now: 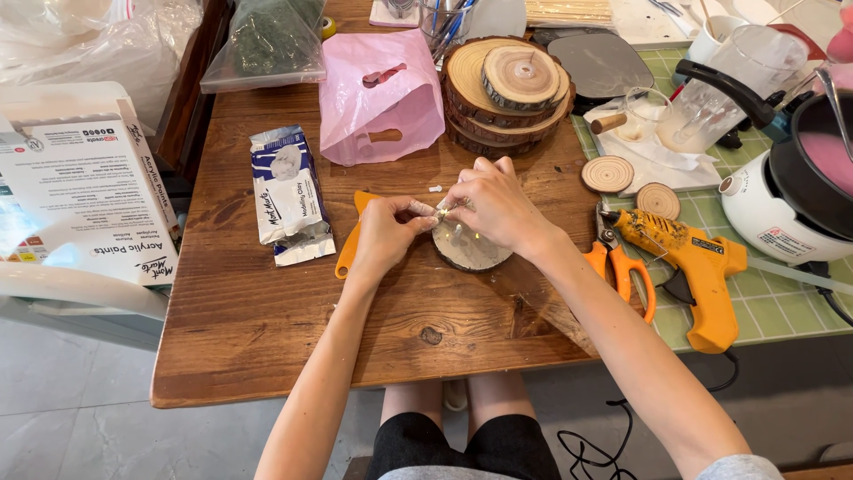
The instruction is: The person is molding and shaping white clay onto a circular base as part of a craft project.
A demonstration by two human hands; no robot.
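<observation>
Looking down on the wooden table [267,311], big and brown, with a green cutting mat [782,311] covering its right end. Far left, a white paint box [84,187] juts over the table's edge. At the right edge sits a white cooker [769,213] with pink stuff in its dark pot. Up top, a stack of wood slices [506,89] stands beside a pink plastic bag [380,98]. A wrapped clay block [289,196] lies left of the hands. On the mat, a yellow glue gun [689,267] lies just beside orange scissors [617,262], and two small wood discs [609,174] sit above them.

Now the centre: a round wood slice [466,247] with a pale coated top lies flat on the table, right under the hands. An orange scraper [348,253] pokes out beneath the left wrist. The left hand [386,233] is curled, fingertips pinched on a tiny pale piece [439,212] over the slice's upper rim. The right hand [493,206] arches over the slice, fingers closed down on that same piece, the two hands meeting tip to tip. What the piece is, too small to tell.
</observation>
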